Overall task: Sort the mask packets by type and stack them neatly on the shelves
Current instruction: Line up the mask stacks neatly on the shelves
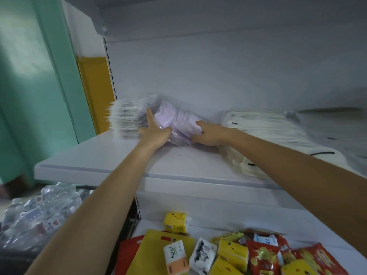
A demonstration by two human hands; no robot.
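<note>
We get one view only: head-worn wide-angle, just in front of the white shelf, facing forward and down onto it, close. We see purple mask packets at its back mid-frame, lower shelf beneath, green wall left.

Looks soft and a bit dim, with faint shadows. Shows a brighter patch on the green wall at left. Gets smeary around the white packets. Bends lines near the edges.
</note>
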